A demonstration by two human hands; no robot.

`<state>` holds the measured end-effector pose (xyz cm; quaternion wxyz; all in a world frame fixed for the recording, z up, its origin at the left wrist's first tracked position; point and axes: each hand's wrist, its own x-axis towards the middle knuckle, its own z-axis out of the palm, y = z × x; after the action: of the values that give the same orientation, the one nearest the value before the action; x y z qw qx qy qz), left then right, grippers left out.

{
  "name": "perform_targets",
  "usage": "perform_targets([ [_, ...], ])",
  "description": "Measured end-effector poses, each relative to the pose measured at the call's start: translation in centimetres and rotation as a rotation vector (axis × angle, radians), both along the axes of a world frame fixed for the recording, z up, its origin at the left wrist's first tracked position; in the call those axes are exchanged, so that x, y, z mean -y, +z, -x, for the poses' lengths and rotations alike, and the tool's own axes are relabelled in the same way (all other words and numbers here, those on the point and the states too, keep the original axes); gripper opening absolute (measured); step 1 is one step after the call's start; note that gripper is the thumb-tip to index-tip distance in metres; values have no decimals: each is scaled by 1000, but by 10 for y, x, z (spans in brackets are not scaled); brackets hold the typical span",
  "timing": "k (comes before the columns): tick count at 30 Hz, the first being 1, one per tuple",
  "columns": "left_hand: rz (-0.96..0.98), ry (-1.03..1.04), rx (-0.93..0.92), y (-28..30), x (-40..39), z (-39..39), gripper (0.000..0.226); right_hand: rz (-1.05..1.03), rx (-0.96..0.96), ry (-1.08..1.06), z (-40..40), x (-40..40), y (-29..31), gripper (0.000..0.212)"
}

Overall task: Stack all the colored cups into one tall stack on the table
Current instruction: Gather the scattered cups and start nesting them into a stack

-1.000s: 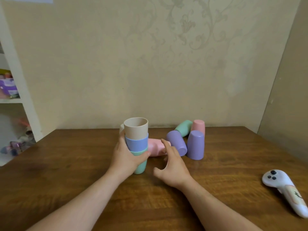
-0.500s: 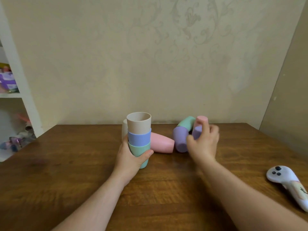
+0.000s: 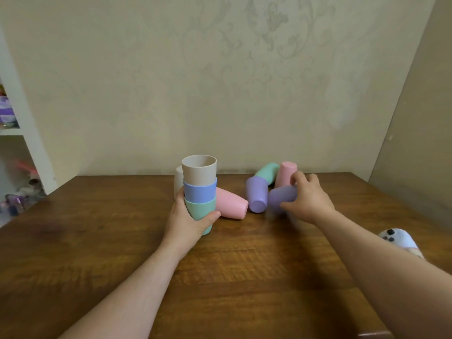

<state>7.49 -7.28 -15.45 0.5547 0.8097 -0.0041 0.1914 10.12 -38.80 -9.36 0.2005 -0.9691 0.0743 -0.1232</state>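
Observation:
A stack of three cups (image 3: 200, 189) stands upright on the wooden table (image 3: 102, 241): beige on top, blue in the middle, green at the bottom. My left hand (image 3: 188, 217) grips the green bottom cup. A white cup (image 3: 178, 182) stands partly hidden behind the stack. A pink cup (image 3: 231, 204) lies on its side right of the stack. Further right, a purple cup (image 3: 255, 198) and a green cup (image 3: 267, 172) lie tipped, and a pink cup (image 3: 285, 173) stands upside down. My right hand (image 3: 307, 199) holds another purple cup (image 3: 281, 198), tilted sideways.
A white controller (image 3: 397, 241) with dark buttons lies near the table's right edge, partly behind my right forearm. White shelves (image 3: 14, 143) with coloured items stand at the left. A patterned wall rises right behind the table.
My right hand reached from beside the stack over to the right group, took hold of the upside-down purple cup and tipped it sideways. My left hand stayed on the stack.

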Motion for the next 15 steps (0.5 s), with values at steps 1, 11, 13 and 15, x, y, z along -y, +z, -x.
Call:
perform_targets([
  [1,-3,2,2,0,0,0,107,-37,-7,-19,5,3,-3,62],
  [11,-15,-97,-47,3,4,7,92,53,-190,-86,29,-9,-14,80],
  [13,-26,-109,-60,3,4,8,94,-30,-103,-156,29,-18,-5,73],
  [15,-39,-121,-67,4,3,8,96,-349,61,-167,27,-28,18,73],
])
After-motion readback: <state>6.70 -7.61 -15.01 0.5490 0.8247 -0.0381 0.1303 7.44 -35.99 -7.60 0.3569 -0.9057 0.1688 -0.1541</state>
